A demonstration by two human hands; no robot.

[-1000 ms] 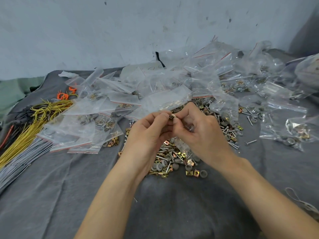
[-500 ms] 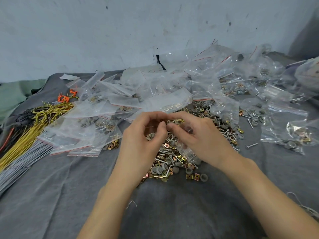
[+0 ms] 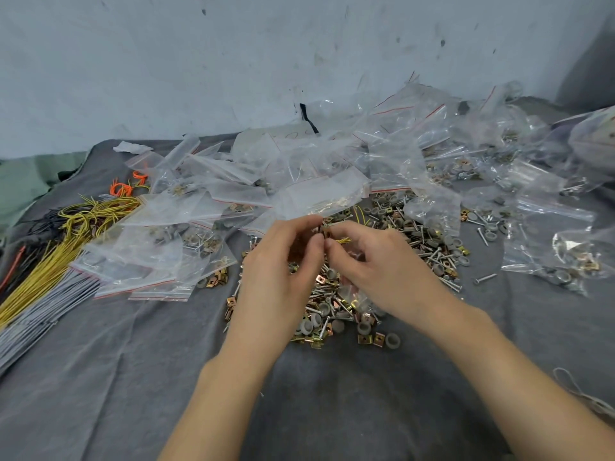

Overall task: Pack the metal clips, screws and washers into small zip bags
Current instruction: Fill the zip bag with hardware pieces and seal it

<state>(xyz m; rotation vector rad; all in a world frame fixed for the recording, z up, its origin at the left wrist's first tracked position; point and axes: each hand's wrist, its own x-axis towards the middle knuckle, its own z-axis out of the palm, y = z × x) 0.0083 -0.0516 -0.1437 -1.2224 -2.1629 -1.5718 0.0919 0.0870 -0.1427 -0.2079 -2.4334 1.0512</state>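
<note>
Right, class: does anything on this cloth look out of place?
Yes. One screw lies alone on the grey cloth, between the loose hardware pile and a filled zip bag, touching neither, as if it rolled away.

Small packing workshop, grey cloth (image 3: 100, 377) worktop, scuffed bare wall (image 3: 199, 61), heaps of zip bags (image 3: 319, 191), loose hardware (image 3: 429, 241), bundled wires (image 3: 43, 267)

No text, label, brand or number can be read. Well beyond the fingers (image 3: 309, 223), by the wall, a pale sheet (image 3: 263, 141) bears pen marks too faint to make out. The zip bag (image 3: 358, 296) hanging below the right hand (image 3: 382, 271) and the metal clip (image 3: 325, 233) pinched at the left hand (image 3: 276, 277) fingertips show nothing legible.
</note>
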